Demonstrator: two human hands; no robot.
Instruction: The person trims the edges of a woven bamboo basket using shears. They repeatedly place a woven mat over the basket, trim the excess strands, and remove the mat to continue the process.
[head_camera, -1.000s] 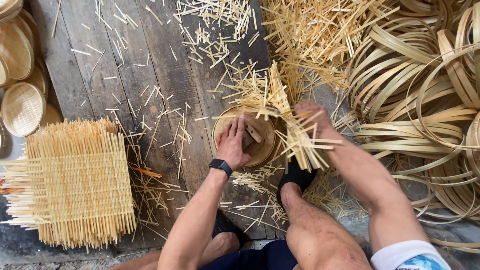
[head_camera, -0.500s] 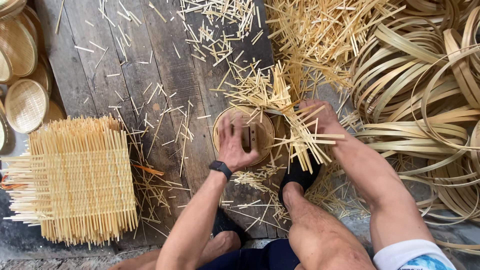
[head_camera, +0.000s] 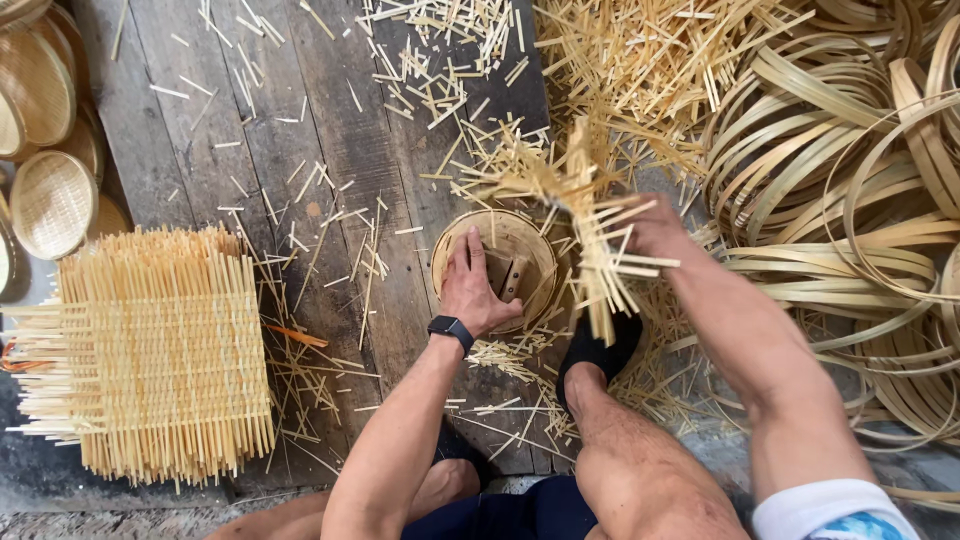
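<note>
Left hand (head_camera: 478, 290) presses flat, fingers spread, inside the round bamboo basket (head_camera: 497, 262) on the plank floor (head_camera: 300, 150). Right hand (head_camera: 655, 228) grips its loose strip ends (head_camera: 600, 255); looks like the rim's unfinished, plenty of trimming left.

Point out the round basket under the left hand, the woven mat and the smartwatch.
Round basket (head_camera: 535, 245): head view, on its right inner wall.
Woven mat (head_camera: 155, 350): head view, on its middle.
Smartwatch (head_camera: 450, 329): head view, on its black face at the left wrist.

bare planks (head_camera: 290, 120) left, bamboo hoops (head_camera: 850, 170) right
</note>
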